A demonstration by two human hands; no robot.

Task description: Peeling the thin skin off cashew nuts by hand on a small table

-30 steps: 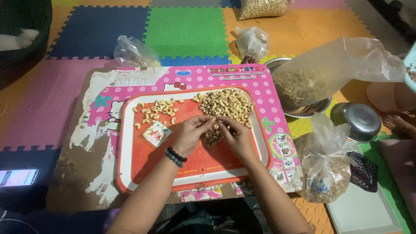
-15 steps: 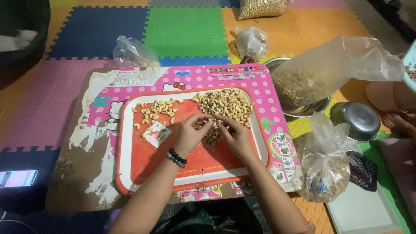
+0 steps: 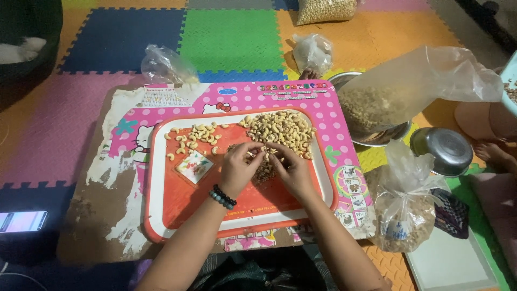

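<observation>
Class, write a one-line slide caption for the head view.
Both hands work cashews over an orange tray.

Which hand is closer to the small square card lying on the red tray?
Left. The left hand sits just right of the square card, a small gap between them. The right hand is farther right, beyond the left hand.

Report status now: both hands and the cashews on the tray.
Left hand and right hand fingertips together over the red tray, pinching a nut; grip unclear. Big cashew pile just beyond, husk bits underneath. Nothing blocking.
</observation>
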